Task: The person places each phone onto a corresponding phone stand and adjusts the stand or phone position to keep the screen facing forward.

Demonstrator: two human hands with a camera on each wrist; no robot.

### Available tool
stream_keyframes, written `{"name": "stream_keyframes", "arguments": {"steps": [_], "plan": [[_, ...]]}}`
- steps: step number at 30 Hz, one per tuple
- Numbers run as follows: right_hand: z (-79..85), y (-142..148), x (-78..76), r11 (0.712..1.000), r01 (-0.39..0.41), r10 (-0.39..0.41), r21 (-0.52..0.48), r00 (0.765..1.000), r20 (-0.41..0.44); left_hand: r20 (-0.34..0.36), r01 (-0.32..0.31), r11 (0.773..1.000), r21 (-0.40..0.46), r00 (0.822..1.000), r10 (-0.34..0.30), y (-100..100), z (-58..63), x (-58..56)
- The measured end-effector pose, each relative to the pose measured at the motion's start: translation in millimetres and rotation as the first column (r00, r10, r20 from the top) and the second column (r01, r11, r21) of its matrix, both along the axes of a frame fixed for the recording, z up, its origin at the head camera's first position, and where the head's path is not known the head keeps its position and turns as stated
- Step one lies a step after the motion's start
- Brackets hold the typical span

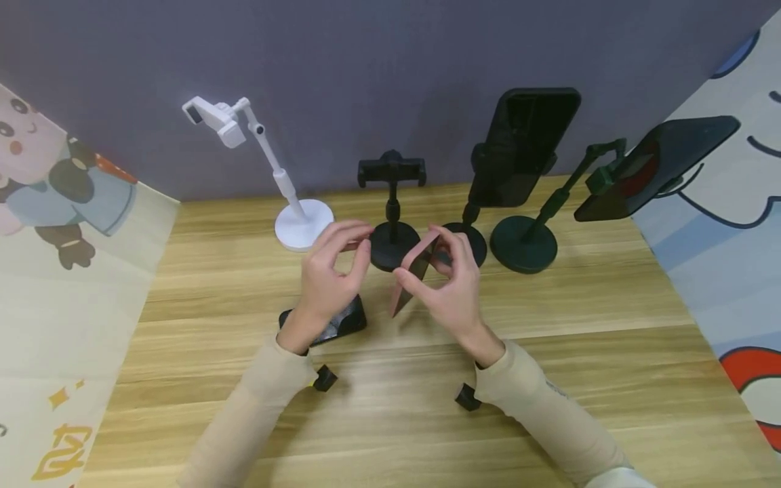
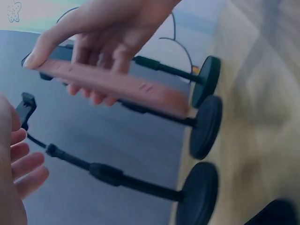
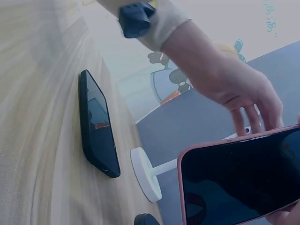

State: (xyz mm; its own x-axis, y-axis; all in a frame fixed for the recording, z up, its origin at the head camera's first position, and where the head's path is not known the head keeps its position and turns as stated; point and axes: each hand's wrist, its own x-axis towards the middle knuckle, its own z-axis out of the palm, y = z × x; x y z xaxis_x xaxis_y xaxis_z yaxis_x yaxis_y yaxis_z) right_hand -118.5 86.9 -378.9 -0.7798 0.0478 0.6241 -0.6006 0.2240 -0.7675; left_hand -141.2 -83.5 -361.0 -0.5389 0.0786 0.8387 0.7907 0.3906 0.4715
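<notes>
My right hand grips a phone in a pink case by its edges, thumb on one side and fingers on the other. The phone is tilted above the table, and its dark screen faces the right wrist camera. To its left is my left hand, with loosely bent fingers and nothing between them; a gap separates it from the pink phone in the head view. Just beyond both hands stands a black phone stand with a bare clamp. Partly under the left wrist lies a black phone on the table.
A white phone stand with an unoccupied clamp stands at the back left. Behind the right hand, another black stand holds a phone. Farther right, a dark green stand holds a tilted phone. A grey panel closes off the back.
</notes>
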Motion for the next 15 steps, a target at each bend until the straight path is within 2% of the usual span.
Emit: {"name": "stream_keyframes", "arguments": {"steps": [5, 10, 15], "plan": [[-2.5, 0, 0.3, 1.0, -0.006, 0.006, -0.005, 1.0, 0.004, -0.06, -0.048, 0.996, 0.069, 0.997, 0.052, -5, 18.2, -11.5], [-3.8, 0, 1.1, 1.0, -0.002, 0.002, 0.006, 1.0, 0.024, -0.076, -0.017, 0.988, 0.154, 0.997, 0.029, -5, 32.4, -23.0], [-4.8, 0, 1.7, 1.0, -0.005, 0.004, 0.014, 0.999, 0.037, -0.07, 0.016, 0.991, 0.131, 0.998, -0.007, -3, 44.4, -31.7]]}}
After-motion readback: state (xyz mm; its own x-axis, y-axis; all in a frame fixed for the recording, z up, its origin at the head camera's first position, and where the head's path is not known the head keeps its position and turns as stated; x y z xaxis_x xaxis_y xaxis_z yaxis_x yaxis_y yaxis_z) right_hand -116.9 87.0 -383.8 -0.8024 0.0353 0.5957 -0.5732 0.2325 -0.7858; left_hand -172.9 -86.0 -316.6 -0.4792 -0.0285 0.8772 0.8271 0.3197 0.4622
